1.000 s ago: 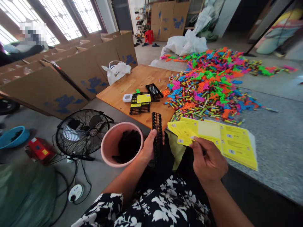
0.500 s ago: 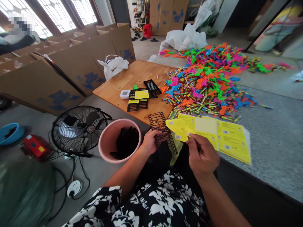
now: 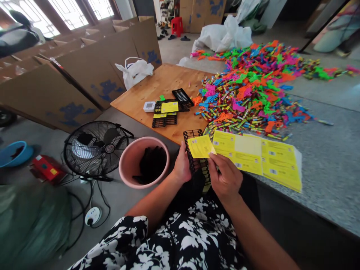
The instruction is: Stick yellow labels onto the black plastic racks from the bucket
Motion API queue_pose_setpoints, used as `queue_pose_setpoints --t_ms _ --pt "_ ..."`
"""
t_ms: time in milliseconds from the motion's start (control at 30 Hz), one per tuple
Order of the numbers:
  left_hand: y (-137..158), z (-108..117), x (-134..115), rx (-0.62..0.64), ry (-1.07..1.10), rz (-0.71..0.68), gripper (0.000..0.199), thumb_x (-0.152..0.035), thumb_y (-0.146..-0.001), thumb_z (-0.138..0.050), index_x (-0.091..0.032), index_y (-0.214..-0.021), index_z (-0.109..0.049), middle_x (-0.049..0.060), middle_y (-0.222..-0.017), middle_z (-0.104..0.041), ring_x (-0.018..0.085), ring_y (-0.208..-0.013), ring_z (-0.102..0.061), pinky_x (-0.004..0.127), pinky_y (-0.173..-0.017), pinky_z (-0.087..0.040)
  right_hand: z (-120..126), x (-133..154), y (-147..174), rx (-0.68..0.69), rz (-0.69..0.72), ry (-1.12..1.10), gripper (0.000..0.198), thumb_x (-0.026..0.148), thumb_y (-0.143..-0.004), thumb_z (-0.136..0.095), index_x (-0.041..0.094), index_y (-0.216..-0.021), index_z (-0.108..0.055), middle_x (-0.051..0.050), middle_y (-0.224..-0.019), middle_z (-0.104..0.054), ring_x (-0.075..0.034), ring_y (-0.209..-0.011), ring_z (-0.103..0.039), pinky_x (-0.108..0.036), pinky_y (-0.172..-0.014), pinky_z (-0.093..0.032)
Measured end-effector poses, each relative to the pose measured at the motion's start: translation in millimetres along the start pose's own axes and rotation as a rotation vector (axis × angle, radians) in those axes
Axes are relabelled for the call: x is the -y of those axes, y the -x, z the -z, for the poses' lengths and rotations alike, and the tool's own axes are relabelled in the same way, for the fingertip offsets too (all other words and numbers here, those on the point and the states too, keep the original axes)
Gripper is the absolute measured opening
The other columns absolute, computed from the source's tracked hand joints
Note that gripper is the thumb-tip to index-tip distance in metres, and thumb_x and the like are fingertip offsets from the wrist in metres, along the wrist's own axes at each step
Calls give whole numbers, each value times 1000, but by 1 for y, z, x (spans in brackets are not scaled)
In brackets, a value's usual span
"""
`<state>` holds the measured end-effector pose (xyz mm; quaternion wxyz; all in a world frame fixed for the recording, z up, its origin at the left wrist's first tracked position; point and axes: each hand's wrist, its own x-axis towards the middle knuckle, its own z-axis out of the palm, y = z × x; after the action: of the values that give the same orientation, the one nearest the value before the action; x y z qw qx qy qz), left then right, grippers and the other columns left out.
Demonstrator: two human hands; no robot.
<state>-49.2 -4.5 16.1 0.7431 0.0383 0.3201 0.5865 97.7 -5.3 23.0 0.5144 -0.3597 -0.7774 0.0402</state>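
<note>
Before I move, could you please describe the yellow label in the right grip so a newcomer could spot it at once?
Find the wooden table, then the black rack by its near corner, in the left grip. The yellow label in the right grip overlaps that rack. Unlike the yellow sheets on the grey surface, it is held up.

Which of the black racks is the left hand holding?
The rack partly hidden by the yellow label in the right hand; the racks on the table lie unheld.
</note>
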Motion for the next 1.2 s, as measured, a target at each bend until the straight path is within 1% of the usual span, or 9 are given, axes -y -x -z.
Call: queue_pose_setpoints --t_ms 100,233,500,667,800,900,1000,1100,1200 --pt "1 1 0 -34 -28 36 78 -74 -97 -32 -14 -133 -67 16 -119 -76 33 -113 -71 44 -99 -53 -1 -1 1 15 15 -10 30 9 -94 -68 19 -122 -70 -9 -104 -76 -21 -97 -74 -35 -93 -61" --pt "2 0 0 -34 -11 44 79 -73 -97 -33 -13 -136 -66 16 -120 -76 33 -114 -71 43 -100 -53 -1 -2 4 30 18 -7 31 8 -93 -69 18 -122 -70 -10 -105 -76 -21 -98 -74 -35 -93 -61" --pt "-1 2 0 -1 9 53 81 -74 -97 -33 -12 -138 -64 17 -124 -74 34 -115 -70 47 -104 -51 -2 -5 9 78 29 -5 31 8 -93 -70 17 -122 -69 -10 -107 -76 -20 -99 -73 -34 -97 -60" --pt "-2 -1 -1 36 32 18 80 -71 -100 -28 -9 -135 -65 18 -125 -73 33 -119 -69 44 -105 -51 -2 -5 12 99 23 1 27 10 -95 -68 19 -121 -70 -9 -107 -76 -20 -99 -73 -34 -96 -60" --pt "-1 0 -2 3 -3 -29 74 -69 -99 -38 -9 -130 -67 19 -121 -75 33 -116 -70 43 -104 -52 -3 -6 14 118 29 2 26 11 -95 -68 19 -120 -70 -9 -106 -76 -20 -98 -73 -34 -94 -60" --pt "1 2 -2 11 -41 -54 56 -52 -97 -55 -7 -129 -67 18 -120 -75 31 -117 -70 41 -107 -51 -4 -7 15 146 36 6 25 12 -95 -67 18 -120 -69 -8 -104 -75 -21 -97 -71 -37 -93 -59" --pt "2 2 -3 4 -69 -57 47 -37 -94 -61 -6 -128 -67 18 -118 -76 32 -118 -70 42 -110 -50 -5 -6 15 179 52 18 28 13 -97 -64 19 -124 -66 -8 -105 -74 -23 -98 -69 -40 -95 -57" --pt "2 0 -5 1 -76 -84 48 -39 -94 -61 -6 -130 -67 19 -118 -76 33 -118 -70 45 -108 -51 -5 0 17 220 33 37 32 15 -98 -61 20 -129 -64 -10 -112 -71 -24 -104 -66 -44 -99 -55" --pt "0 0 -8 -10 -83 -106 49 -41 -94 -62 -7 -129 -67 19 -117 -76 33 -115 -71 45 -106 -53 -4 8 20 239 -61 89 27 24 -99 -62 21 -125 -68 -11 -114 -66 -26 -107 -63 -47 -99 -54"
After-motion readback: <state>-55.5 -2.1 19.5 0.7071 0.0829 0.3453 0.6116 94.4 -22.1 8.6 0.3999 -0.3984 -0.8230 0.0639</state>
